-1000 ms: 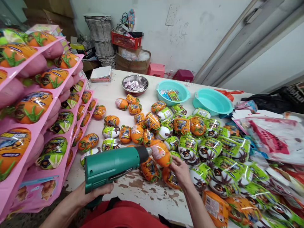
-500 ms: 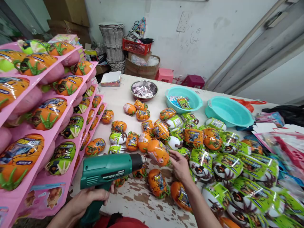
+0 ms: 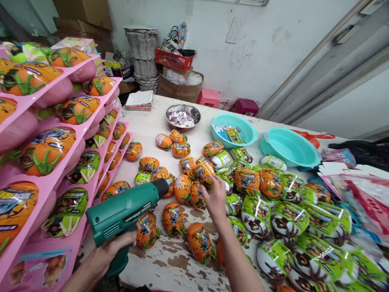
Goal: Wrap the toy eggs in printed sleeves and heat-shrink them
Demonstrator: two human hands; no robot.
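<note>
My left hand [image 3: 117, 243] is wrapped around the handle of a green heat gun [image 3: 127, 211], its dark nozzle pointing up and to the right over the table. My right hand [image 3: 216, 198] is over the middle of the pile, thumb and fingers apart. Its fingertips are beside a shiny orange egg in printed film [image 3: 204, 171], and its thumb is close to another orange egg [image 3: 197, 195]; whether it touches either, I cannot tell. Nearer to me lie more orange eggs [image 3: 200, 242], below the nozzle and between my arms.
White-and-green wrapped eggs [image 3: 290, 219] crowd the right side. Stacked pink trays [image 3: 65, 162] of eggs rise at the left. Behind stand a metal bowl of small packets [image 3: 183, 117], a turquoise basin with packets [image 3: 234, 129] and another turquoise basin [image 3: 290, 146].
The orange egg that my right hand held at the nozzle has been let go. That hand has moved up and left toward other eggs. The heat gun has shifted left, its nozzle tilting higher.
</note>
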